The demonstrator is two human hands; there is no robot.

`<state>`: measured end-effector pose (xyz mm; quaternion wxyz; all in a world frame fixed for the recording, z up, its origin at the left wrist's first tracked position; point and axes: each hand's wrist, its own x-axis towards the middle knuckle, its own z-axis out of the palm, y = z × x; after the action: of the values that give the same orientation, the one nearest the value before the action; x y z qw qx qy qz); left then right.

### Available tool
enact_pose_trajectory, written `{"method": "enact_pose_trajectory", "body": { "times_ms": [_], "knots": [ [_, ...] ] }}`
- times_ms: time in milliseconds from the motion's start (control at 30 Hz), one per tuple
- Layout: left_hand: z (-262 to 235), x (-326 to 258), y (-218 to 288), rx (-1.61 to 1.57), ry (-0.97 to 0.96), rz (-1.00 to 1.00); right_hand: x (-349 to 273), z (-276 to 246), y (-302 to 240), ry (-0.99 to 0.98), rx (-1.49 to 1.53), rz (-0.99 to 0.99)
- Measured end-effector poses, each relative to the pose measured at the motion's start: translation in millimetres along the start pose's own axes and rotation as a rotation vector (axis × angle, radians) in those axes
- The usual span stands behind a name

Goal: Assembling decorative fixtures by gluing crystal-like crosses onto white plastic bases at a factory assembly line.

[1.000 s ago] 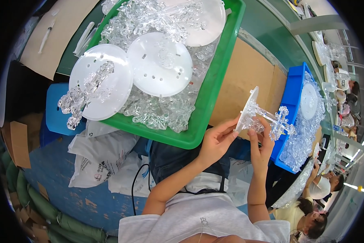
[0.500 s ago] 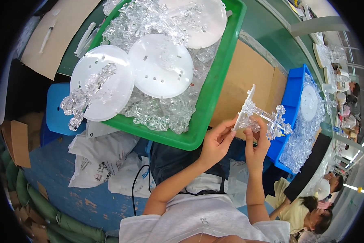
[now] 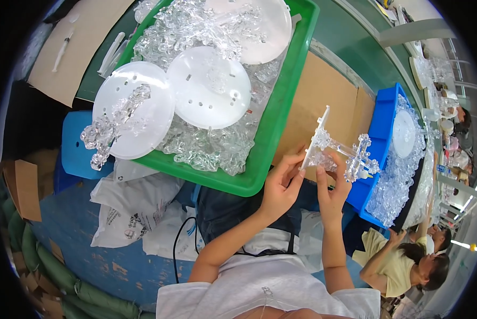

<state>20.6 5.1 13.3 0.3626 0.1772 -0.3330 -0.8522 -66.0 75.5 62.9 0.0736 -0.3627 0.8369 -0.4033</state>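
Observation:
Between my hands is a white round plastic disc (image 3: 316,136), seen nearly edge-on, with a clear plastic stem piece (image 3: 359,158) sticking out to its right. My left hand (image 3: 282,186) is closed, pinching the disc's lower edge with thumb and fingers. Beneath the stem, my right hand (image 3: 331,194) has its thumb and fingers closed round clear plastic parts beside the disc's face. Just what these fingertips grip is partly hidden. A green tray (image 3: 273,143) to the left holds many clear plastic pieces and similar white discs (image 3: 209,87).
Brown cardboard (image 3: 323,87) lies on the bench behind my hands. A blue bin (image 3: 383,119) of clear pieces stands at the right. White bags (image 3: 121,212) and a blue stool (image 3: 79,141) are at the left. Other people (image 3: 398,266) sit at the far right.
The disc with its clear stem has shifted slightly up and left, and my right hand has moved a little with it. At the right, a person's arm has come up.

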Motion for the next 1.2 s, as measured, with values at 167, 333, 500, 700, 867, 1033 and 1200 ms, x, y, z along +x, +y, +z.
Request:
{"method": "enact_pose_trajectory", "body": {
  "times_ms": [167,333,500,700,867,1033,1200],
  "knots": [
    [-4,5,5,0.081,-0.067,-0.003,-2,-2,13,0.000,-0.129,-0.052],
    [0,3,3,0.098,-0.016,-0.015,-1,9,7,0.069,-0.131,-0.120],
    [0,9,-5,0.093,0.044,0.025,2,21,-5,0.114,-0.160,-0.130],
    [7,12,-5,0.145,0.109,0.014,3,24,-14,0.174,-0.148,-0.042],
    [4,18,-12,0.124,0.133,0.048,10,17,-15,0.127,-0.021,0.057],
    [1,19,-14,-0.010,0.156,-0.040,6,17,2,0.185,0.141,0.175],
    [0,18,-18,-0.076,0.169,-0.070,0,23,12,0.168,0.076,0.126]
  ]
}}
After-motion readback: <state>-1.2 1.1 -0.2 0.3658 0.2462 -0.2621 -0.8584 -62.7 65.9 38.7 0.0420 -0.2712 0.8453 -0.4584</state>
